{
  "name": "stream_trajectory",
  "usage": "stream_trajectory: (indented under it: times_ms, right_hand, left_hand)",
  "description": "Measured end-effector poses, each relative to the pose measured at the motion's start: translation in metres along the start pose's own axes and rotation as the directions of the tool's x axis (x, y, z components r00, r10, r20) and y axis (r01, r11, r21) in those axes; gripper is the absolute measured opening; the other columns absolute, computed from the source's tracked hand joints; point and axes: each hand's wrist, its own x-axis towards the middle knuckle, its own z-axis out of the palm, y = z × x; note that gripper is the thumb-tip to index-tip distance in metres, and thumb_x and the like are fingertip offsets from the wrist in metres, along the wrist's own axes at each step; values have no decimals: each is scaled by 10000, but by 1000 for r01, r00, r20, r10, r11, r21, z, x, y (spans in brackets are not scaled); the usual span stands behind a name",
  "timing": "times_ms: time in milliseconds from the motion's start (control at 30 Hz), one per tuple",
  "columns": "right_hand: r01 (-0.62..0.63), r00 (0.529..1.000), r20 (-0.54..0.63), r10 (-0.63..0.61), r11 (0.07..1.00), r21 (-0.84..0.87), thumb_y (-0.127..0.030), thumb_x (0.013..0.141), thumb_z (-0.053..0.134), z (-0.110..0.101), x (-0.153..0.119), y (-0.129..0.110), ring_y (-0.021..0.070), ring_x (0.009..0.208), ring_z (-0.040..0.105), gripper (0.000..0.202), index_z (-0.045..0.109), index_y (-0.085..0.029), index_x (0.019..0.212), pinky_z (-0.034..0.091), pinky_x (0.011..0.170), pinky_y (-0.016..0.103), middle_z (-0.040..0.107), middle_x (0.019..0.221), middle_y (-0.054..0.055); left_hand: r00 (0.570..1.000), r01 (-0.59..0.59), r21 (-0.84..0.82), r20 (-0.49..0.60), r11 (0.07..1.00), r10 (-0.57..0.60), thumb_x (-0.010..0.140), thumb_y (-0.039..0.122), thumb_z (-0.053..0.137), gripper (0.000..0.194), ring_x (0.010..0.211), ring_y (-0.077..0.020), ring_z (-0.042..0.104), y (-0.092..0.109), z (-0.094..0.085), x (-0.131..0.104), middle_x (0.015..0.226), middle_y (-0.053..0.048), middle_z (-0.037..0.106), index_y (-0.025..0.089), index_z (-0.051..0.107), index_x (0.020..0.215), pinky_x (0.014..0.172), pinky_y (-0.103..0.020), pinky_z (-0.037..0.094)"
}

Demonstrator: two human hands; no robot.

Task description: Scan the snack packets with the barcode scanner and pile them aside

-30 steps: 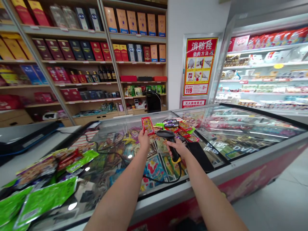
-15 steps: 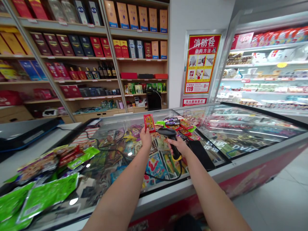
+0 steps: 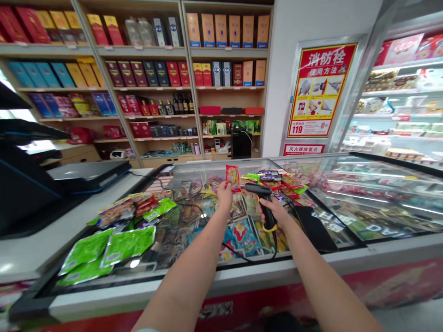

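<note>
Between the fingers of my left hand (image 3: 224,197) is a small red snack packet (image 3: 233,177), held upright above the freezer's glass top (image 3: 180,251). My right hand (image 3: 274,211) grips a black barcode scanner (image 3: 266,207) with yellow trim by its handle. The scanner's head points left toward the packet, a short gap apart from it. From the handle's base a black cable (image 3: 275,244) loops across the glass. Behind the scanner lies a pile of red, purple and green snack packets (image 3: 290,184).
On the glass at left lie green snack bags (image 3: 129,244) and brown and red packets (image 3: 119,211). A black flat panel (image 3: 313,228) rests right of my right hand. A counter (image 3: 31,251) with dark equipment (image 3: 90,175) adjoins at left. Stocked shelves (image 3: 148,90) stand behind.
The view has turned left, bringing more of the counter and its dark equipment in. Both hands keep their hold, on the red packet and the scanner, with little change between them.
</note>
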Motion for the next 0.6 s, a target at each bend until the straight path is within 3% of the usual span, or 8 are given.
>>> stream_trajectory:
  times_ms: [133,300,467,600]
  right_hand:
    - [-13,995,103,12,1000,1,-480,610,761,38,4,-1,102,365,495,448,549,-183,870,434,351,232,574,523,-49]
    - [-14,972,234,17,1000,-15,-501,592,761,96,12,-2,93,358,492,443,531,-181,795,418,348,215,574,511,-43]
    - [-34,937,347,39,999,-19,-504,610,752,151,19,9,95,365,497,450,526,-182,828,430,358,223,577,521,-52]
    - [-64,910,406,82,996,-58,-523,598,746,191,21,24,90,364,495,452,506,-183,778,430,356,216,575,508,-50]
  left_hand:
    - [997,-22,66,-73,998,27,770,215,498,208,757,-186,642,6,-59,2,762,-51,687,138,684,825,766,-323,521]
    - [974,-73,259,-190,963,125,761,271,502,230,742,-198,635,20,-153,-5,765,-50,696,161,690,830,752,-323,512]
    - [943,1,562,-277,827,187,788,304,473,291,761,-238,635,40,-240,-20,785,-72,700,163,706,890,772,-359,493]
    - [934,135,716,-323,685,154,845,322,440,342,863,-302,643,54,-284,-33,916,-130,714,169,703,1002,812,-433,474]
